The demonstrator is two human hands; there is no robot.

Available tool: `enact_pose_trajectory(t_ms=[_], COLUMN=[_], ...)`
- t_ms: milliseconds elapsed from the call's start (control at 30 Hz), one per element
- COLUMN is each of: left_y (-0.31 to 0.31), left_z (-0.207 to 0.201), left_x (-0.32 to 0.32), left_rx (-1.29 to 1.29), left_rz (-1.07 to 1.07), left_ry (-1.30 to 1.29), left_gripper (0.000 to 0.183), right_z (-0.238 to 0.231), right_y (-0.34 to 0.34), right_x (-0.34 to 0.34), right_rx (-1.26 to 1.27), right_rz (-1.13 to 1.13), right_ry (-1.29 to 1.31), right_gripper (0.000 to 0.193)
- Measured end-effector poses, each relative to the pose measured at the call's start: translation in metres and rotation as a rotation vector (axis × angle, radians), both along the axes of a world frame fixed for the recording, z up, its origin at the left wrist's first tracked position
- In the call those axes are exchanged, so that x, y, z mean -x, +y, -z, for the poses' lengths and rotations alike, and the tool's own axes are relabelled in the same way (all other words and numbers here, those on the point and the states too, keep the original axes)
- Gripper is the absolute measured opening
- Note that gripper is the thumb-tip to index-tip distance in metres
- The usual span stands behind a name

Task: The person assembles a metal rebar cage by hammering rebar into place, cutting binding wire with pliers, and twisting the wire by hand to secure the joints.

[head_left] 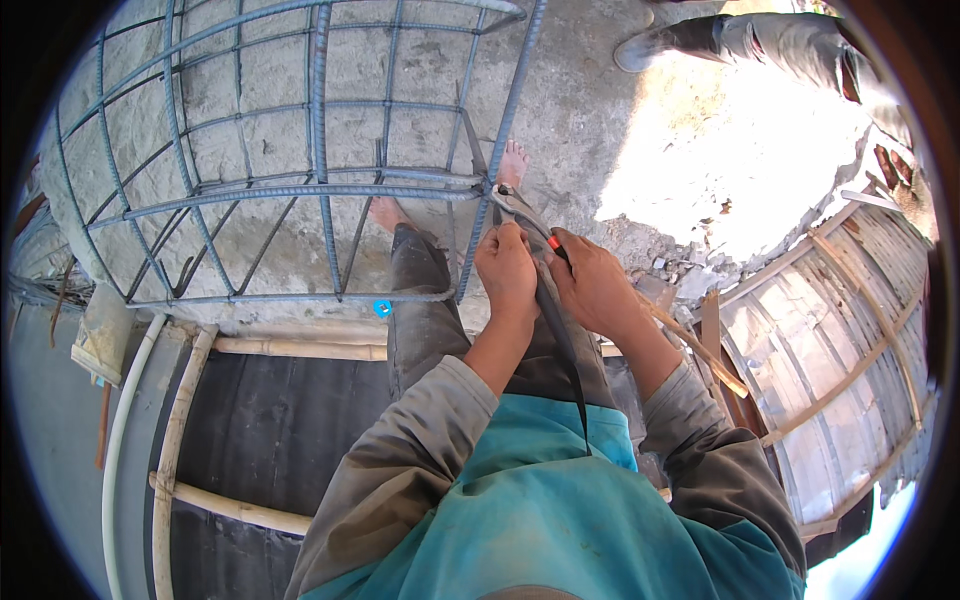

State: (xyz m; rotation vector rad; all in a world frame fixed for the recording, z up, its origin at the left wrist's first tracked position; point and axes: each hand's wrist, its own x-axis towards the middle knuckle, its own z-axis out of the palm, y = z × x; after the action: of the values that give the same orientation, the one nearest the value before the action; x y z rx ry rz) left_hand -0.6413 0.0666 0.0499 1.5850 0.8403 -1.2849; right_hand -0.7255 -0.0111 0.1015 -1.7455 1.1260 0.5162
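In my right hand (590,285) is a pair of pincers (512,202), with a grey metal head and a black and orange handle. The jaws reach the corner of a rebar cage (320,120), beside a slanting ribbed bar. Close on the left, my left hand (508,272) is closed, thumb and fingertips just under the pincers' head. A long dark strip (568,355) comes out beside its fingers, passes between my hands and tapers down over my lap. Whether it is one strip or a bundle is unclear.
My bare feet rest on rough concrete (575,130) under the cage. Bamboo poles (240,512) cross dark sheeting below. A small blue ring (382,308) is near my left leg. Corrugated sheets with wooden battens (865,360) lie right. Another person's leg (740,40) is at upper right.
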Motion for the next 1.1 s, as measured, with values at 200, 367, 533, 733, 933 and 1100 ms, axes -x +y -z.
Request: enact_pose_trajectory(t_ms=[200, 367, 533, 733, 933, 1100], left_y=[0.009, 0.003, 0.004, 0.037, 0.05, 0.044], left_z=[-0.004, -0.005, -0.005, 0.012, 0.023, 0.016], left_x=[-0.008, -0.01, -0.009, -0.014, -0.018, -0.016], left_rx=[0.064, 0.065, 0.06, 0.433, 0.535, 0.577], left_rz=[-0.049, -0.055, 0.139, 0.006, -0.158, -0.2], left_ry=[0.108, 0.158, 0.098, 0.427, 0.56, 0.55], left_gripper=[0.022, 0.02, 0.018, 0.043, 0.053, 0.056], right_z=[-0.002, -0.002, -0.003, 0.0, 0.0, -0.001], right_y=[0.001, 0.007, 0.026, 0.044, 0.056, 0.049], right_x=[-0.001, -0.005, -0.007, -0.003, -0.009, -0.009], right_rx=[0.031, 0.023, 0.038, 0.07, 0.17, 0.024], right_rz=[-0.02, 0.041, 0.159, 0.177, 0.24, 0.303], right_ry=[0.007, 0.018, -0.025, -0.013, -0.087, -0.053], right_gripper=[0.034, 0.032, 0.032, 0.034, 0.031, 0.03])
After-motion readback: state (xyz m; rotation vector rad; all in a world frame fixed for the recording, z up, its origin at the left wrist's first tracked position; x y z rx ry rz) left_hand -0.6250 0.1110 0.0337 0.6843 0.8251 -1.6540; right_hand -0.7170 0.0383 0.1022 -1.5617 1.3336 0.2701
